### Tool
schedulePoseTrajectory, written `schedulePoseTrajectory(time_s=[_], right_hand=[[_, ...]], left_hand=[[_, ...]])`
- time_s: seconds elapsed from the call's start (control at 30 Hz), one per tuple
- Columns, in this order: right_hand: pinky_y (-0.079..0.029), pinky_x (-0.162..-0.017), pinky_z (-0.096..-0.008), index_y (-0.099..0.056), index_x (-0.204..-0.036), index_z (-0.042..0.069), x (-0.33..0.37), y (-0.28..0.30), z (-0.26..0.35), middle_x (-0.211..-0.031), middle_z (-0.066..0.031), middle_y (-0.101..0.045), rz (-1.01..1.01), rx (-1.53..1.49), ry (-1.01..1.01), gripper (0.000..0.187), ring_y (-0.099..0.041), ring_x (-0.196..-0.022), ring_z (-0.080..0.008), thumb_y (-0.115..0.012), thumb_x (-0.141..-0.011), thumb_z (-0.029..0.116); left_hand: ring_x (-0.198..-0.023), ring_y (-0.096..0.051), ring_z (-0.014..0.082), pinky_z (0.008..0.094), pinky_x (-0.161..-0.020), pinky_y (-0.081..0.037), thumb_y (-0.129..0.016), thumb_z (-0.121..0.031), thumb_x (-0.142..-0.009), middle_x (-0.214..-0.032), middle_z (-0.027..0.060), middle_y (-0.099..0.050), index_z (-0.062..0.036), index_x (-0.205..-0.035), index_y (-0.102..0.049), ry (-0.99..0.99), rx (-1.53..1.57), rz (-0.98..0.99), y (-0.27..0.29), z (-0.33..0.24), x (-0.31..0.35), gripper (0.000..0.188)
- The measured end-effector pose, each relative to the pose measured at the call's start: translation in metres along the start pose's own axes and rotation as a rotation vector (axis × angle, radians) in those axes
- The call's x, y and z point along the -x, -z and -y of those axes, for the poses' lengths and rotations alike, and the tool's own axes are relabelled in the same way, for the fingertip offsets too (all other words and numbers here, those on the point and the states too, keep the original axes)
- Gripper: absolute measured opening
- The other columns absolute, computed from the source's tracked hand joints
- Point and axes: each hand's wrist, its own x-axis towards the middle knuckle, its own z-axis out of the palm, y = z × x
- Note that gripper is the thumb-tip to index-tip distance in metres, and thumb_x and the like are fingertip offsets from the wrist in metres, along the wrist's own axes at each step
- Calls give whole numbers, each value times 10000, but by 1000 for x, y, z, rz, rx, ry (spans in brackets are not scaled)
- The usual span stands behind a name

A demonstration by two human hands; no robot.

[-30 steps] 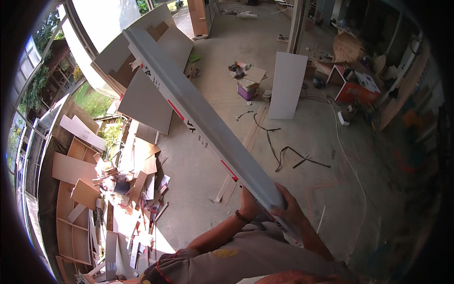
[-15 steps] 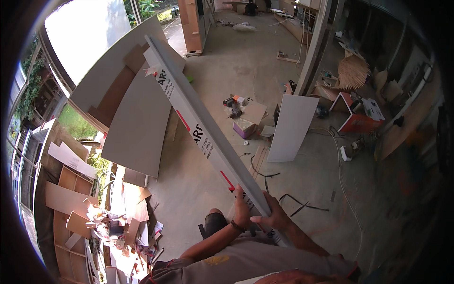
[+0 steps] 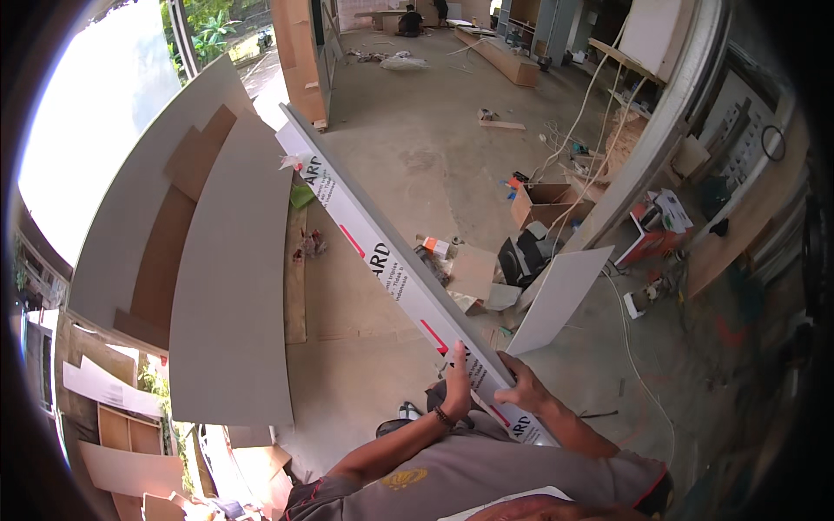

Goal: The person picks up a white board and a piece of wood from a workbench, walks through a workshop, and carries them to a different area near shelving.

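Both hands grip the near end of one long grey board [image 3: 382, 256] with printed edge strip: left hand [image 3: 455, 388] flat against its left face, fingers up; right hand [image 3: 526, 392] curled over the top edge. Since a second ago the board has swung more upright and the view has lifted toward the far room, so carrying looks underway. Beyond: two large grey panels [image 3: 230, 286] leaning at left, one white panel [image 3: 556, 300] right, one open cardboard box [image 3: 543, 201], concrete floor [image 3: 408, 148].
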Motion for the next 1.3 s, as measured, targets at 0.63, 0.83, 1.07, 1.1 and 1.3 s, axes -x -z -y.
schedulePoseTrajectory(time_s=[0.63, 0.83, 1.07, 1.1, 1.3], right_hand=[[-476, -773, -343, -621, -1133, 0, -650, 72, 44, -956, -135, -652, -266, -275, -462, 530, -580, -870, -236, -594, -622, 139], [-466, -781, -319, -655, -1058, -11, -858, 80, 42, -930, -141, -663, -351, -289, -597, 471, -594, -869, -226, -617, -631, 185], [-503, -763, -339, -687, -1004, -39, -1072, 71, -6, -927, -157, -697, -477, -112, -744, 494, -650, -860, -243, -667, -598, 242], [-508, -765, -342, -692, -994, -41, -1096, 70, -9, -932, -161, -701, -491, -106, -787, 493, -658, -863, -247, -673, -595, 248], [-509, -847, -354, -679, -1057, -71, -1265, 88, -23, -1003, -211, -694, -515, -178, -976, 545, -669, -960, -310, -693, -624, 260]], left_hand=[[-682, -641, 294, 445, -562, -485, -559, -502, -889, -881, 156, -665, 26, -1019, -645, 563, -680, -910, 549, -407, -464, 551], [-785, -682, 360, 470, -616, -520, -609, -414, -858, -950, 215, -688, 18, -1097, -642, 510, -1109, -907, 590, -505, -532, 495], [-935, -673, 393, 474, -756, -530, -595, -427, -865, -1030, 238, -687, -8, -1143, -645, 330, -1675, -274, 595, -630, -827, 505], [-956, -672, 397, 475, -776, -532, -593, -429, -866, -1041, 241, -687, -12, -1150, -645, 227, -1784, -144, 597, -655, -879, 507], [-1110, -610, 392, 486, -946, -464, -494, -522, -913, -1172, 247, -638, -42, -1160, -656, 123, -1536, -277, 481, -914, -1255, 564]])
